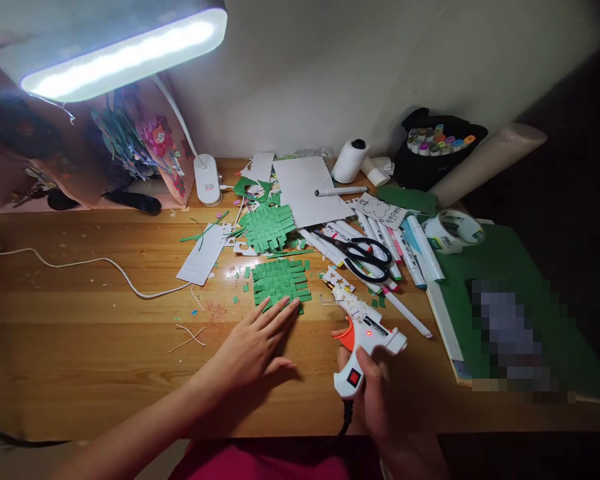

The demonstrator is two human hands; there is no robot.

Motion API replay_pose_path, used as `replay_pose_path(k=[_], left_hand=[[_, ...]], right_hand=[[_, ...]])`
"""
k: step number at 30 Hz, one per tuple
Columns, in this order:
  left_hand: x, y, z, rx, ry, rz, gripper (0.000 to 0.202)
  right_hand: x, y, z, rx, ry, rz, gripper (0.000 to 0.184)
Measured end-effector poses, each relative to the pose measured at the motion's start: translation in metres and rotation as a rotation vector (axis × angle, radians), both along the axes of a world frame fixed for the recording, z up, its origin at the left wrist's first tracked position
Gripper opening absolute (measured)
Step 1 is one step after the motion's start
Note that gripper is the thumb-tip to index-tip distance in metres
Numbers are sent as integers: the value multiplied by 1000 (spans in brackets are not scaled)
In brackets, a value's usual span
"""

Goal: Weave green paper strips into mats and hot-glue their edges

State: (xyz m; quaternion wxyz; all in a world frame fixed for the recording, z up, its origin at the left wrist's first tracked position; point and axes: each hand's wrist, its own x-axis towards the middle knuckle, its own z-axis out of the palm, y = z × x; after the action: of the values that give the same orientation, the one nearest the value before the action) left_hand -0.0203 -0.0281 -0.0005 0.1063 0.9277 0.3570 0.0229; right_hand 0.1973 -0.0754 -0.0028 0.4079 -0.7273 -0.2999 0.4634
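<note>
Two bare forearms, no sleeves showing up to the frame's lower edge. Left hand [253,347] and right hand [375,400]: no rings, no gloves, no watch or bracelet showing at either wrist. Fingernails short and unpainted on the left hand. Bright pink-red fabric garment [260,461] covers the lap, just below the near edge of the warm-brown wooden desk [105,347], between the two forearms.

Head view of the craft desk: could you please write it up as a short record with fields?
Left hand: left hand flat, fingertips on the near green woven paper mat
Right hand: right hand grips a white glue gun, nozzle toward the mat
Second mat: another green woven mat behind it
Nearby: black scissors on markers, tape roll
Surface: wooden desk under a lit lamp
</note>
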Motion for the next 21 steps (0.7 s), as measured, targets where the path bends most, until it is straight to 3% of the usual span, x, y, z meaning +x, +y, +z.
replay_pose_path(k=[10, 16, 21], left_hand=[[0, 2, 8, 40, 21, -33, 74], [9, -1, -7, 194, -72, 36, 76], [17, -10, -10, 249, -55, 106, 74]], right_hand=[[-15, 2, 0, -1, 61, -94, 28], [-23, 21, 7, 51, 226, 45, 30], [-29, 28, 7, 126, 246, 75, 27]])
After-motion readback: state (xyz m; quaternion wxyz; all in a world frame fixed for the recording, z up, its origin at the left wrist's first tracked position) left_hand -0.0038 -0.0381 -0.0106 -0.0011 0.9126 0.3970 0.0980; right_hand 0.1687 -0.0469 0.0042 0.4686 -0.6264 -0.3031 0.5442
